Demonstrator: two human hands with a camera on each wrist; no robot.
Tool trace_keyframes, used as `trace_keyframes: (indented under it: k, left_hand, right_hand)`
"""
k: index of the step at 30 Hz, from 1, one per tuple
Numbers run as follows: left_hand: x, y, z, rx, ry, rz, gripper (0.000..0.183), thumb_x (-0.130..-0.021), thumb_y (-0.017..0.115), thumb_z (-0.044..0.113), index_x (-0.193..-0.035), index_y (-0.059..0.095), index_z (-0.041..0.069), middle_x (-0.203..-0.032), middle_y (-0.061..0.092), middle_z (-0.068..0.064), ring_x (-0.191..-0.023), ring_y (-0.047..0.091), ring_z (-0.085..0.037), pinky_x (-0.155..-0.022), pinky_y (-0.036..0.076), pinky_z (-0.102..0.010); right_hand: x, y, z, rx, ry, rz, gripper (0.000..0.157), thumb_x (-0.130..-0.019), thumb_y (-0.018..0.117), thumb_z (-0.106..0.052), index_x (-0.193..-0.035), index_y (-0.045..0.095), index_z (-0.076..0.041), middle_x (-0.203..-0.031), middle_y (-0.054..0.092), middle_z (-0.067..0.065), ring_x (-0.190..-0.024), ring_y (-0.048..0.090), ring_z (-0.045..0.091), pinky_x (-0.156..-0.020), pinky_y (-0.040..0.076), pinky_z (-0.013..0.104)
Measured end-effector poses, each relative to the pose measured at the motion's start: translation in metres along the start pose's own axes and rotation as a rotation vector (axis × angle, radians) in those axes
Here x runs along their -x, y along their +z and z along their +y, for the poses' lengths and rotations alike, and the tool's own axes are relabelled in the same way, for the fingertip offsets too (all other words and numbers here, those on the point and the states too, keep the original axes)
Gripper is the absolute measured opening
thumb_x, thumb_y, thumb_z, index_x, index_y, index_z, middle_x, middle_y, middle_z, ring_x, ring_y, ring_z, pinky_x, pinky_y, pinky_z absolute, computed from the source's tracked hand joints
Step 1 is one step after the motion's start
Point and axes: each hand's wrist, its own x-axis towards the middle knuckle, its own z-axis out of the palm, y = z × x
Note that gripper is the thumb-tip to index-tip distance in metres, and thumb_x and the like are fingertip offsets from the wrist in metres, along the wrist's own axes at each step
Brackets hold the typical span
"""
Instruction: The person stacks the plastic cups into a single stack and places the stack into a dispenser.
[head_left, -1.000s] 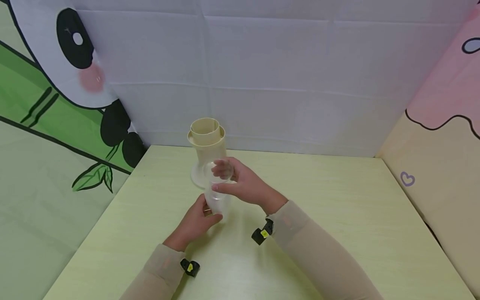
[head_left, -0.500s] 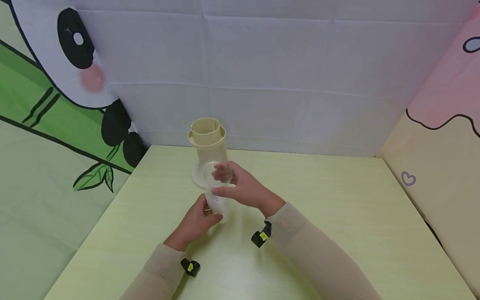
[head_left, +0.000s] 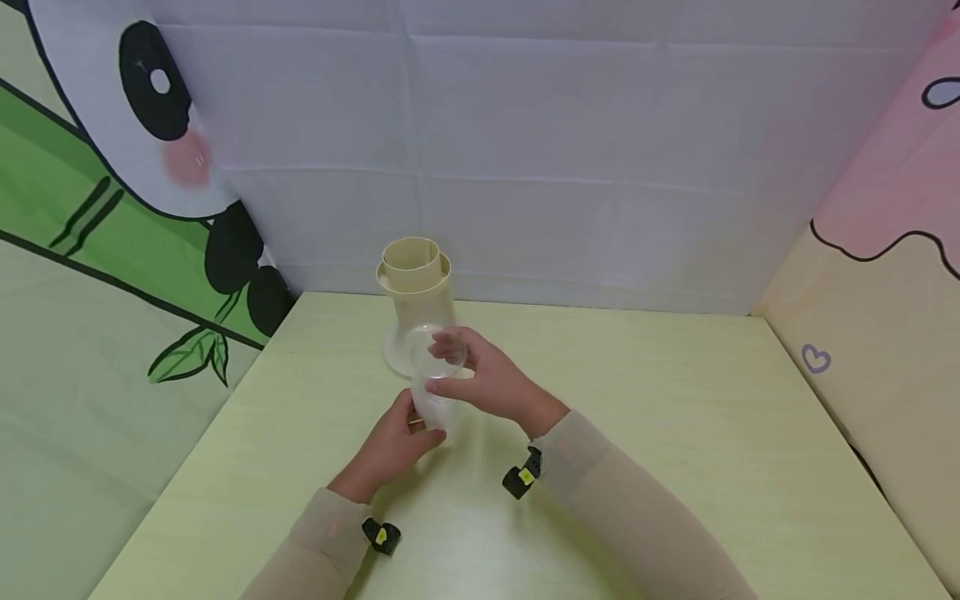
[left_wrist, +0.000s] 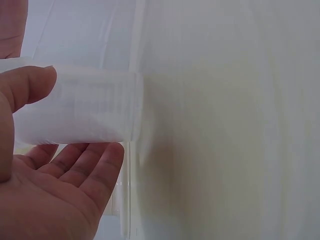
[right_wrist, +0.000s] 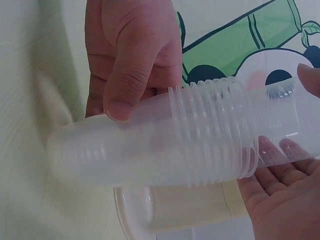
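A stack of clear plastic cups (right_wrist: 145,145) stands tilted a little in the head view, its several rims bunched together in the right wrist view. My left hand (head_left: 393,442) holds the lower part, thumb on the near side and fingers on the other. Higher up, my right hand (head_left: 498,375) curls round a clear plastic cup (right_wrist: 282,117) that sticks out past the bunched rims. The left wrist view shows the frosted base end of the stack (left_wrist: 85,110) between my left thumb and fingers, close over the table.
Right behind the cups is a cream cylindrical stand (head_left: 422,308) with a narrower tube in its top and a round whitish base. The pale wooden table (head_left: 637,433) meets a white cloth wall (head_left: 540,167) at the back. Printed cloth panels flank both sides.
My right hand has come down slightly with the upper cup, toward the rest of the stack. My left hand stays in place at the lower end.
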Motion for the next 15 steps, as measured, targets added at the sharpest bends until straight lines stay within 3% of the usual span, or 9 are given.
trace_keyframes:
  k: [15]
  left_hand:
    - [0.001,0.001,-0.003,0.011,0.032,-0.006,0.067,-0.095,0.073,0.011,-0.152,0.038,0.011,-0.155,0.045,-0.013,-0.136,0.052,-0.037,-0.103,0.052,-0.049]
  right_hand:
    - [0.006,0.008,0.019,-0.007,0.070,0.014,0.063,-0.091,0.081,-0.031,-0.145,0.051,-0.017,-0.144,0.054,-0.006,-0.137,0.049,0.021,-0.113,0.041,0.046]
